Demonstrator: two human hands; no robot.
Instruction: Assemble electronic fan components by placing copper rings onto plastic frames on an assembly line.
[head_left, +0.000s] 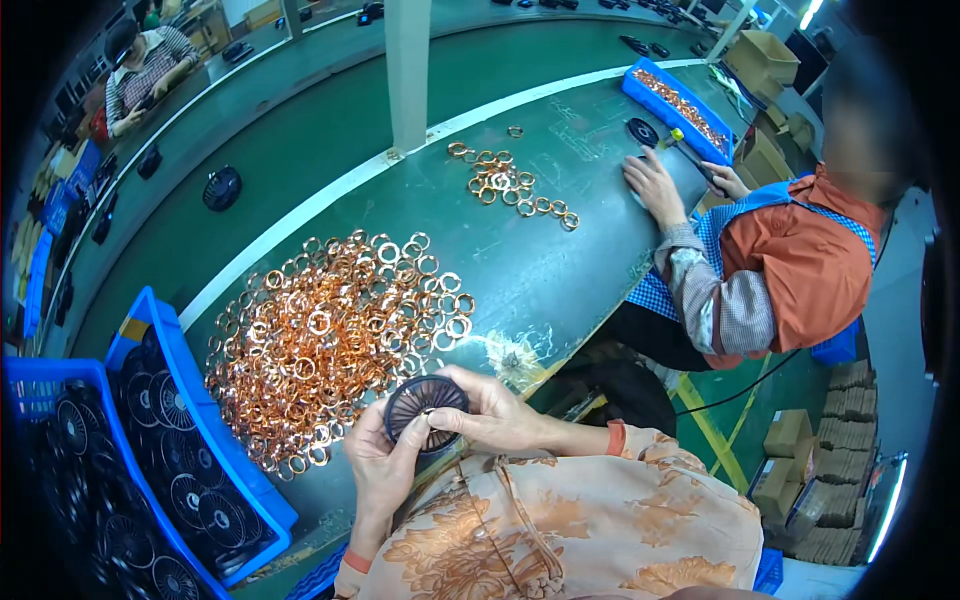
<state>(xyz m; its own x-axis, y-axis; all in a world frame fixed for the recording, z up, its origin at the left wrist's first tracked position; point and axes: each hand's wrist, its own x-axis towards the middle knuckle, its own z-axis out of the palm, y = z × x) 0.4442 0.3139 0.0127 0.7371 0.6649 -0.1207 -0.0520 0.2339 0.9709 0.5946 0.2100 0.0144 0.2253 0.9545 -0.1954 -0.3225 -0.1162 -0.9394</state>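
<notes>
Both my hands hold a round black ribbed plastic part (428, 396) over the near edge of the green table (520, 300). My left hand (383, 452) grips its left side, thumb on the ribbed face. From the right, my right hand (490, 412) closes round its rim, its thumb reaching the centre. Something small and shiny shows between the thumb tips, too small to make out. Just beyond my hands lies a big heap of copper-coloured rings (320, 340).
To my left, a blue crate (200, 390) and a blue basket (60, 372) hold black round parts. A smaller ring group (500, 180) lies farther off. At right, a co-worker in an orange top (820, 270) works beside a blue ring tray (640, 95). A post (408, 80) rises beyond the table; a conveyor (270, 150) runs behind.
</notes>
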